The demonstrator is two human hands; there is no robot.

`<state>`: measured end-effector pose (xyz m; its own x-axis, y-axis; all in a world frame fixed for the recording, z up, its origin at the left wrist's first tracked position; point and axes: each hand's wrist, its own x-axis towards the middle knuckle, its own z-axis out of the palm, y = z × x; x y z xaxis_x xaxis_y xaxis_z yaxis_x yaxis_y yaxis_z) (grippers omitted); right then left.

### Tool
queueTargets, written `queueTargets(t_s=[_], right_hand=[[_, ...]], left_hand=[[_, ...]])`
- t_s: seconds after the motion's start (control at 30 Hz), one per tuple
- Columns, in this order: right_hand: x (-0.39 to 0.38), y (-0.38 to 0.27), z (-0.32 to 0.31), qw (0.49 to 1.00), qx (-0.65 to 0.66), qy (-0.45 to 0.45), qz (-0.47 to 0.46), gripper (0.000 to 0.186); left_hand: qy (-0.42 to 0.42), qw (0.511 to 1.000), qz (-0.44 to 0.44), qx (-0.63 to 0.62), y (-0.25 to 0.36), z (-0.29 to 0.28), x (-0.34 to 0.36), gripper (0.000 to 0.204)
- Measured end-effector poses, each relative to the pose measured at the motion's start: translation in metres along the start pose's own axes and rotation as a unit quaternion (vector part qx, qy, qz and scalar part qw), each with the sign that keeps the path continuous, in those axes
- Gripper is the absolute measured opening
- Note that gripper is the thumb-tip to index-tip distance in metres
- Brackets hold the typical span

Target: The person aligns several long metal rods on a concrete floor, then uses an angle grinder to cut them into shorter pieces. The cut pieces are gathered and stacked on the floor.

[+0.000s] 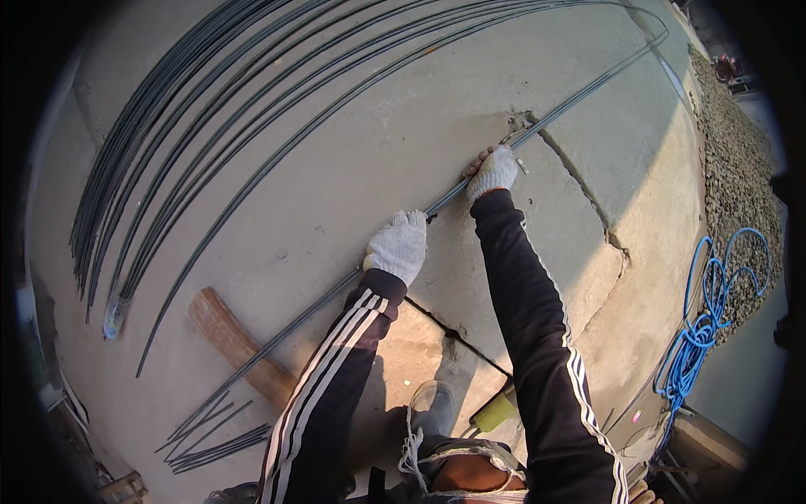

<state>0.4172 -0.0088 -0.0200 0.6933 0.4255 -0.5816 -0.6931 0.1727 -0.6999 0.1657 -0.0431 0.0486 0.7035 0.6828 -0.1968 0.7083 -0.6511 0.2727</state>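
Long thin steel rods (579, 95) run slantwise across the concrete floor, from the lower left to the far right, where they bend back sharply. My left hand (397, 246), in a white knit glove, is closed round these rods in the middle of the view. Farther along, my right hand (495, 170) also grips them, its bare fingertips showing past the glove. A small pale piece sticks out beside the right hand; its kind cannot be made out. The rods' near ends rest across a brown wooden beam (243, 344).
A bundle of long steel rods (138, 160) curves along the left. Short cut rods (222, 448) lie at lower left. Cracks (579, 175) split the concrete. A yellow-green object (494, 412) lies near my feet. Blue hose (701, 336) is coiled at right, beside gravel (739, 185).
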Motion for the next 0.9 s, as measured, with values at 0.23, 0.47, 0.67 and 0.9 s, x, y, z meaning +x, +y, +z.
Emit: queueTargets(t_s=[0.23,0.47,0.67,0.9], right_hand=[[0.018,-0.026,0.002,0.997,-0.074,-0.013,0.004,0.042],[0.04,-0.044,0.008,0.993,-0.107,-0.047,-0.021,0.036],[-0.032,-0.019,0.017,0.997,-0.051,-0.053,0.006,0.038],[-0.18,0.078,0.037,0.995,0.035,-0.054,0.076,0.058]], left_hand=[[0.056,0.998,-0.031,-0.023,0.008,-0.009,0.0,0.019],[0.126,0.989,-0.014,-0.073,0.001,-0.034,-0.019,0.022],[0.087,0.996,0.023,-0.015,-0.019,-0.051,-0.051,0.026],[-0.017,0.996,-0.042,-0.083,-0.102,-0.079,-0.174,0.036]])
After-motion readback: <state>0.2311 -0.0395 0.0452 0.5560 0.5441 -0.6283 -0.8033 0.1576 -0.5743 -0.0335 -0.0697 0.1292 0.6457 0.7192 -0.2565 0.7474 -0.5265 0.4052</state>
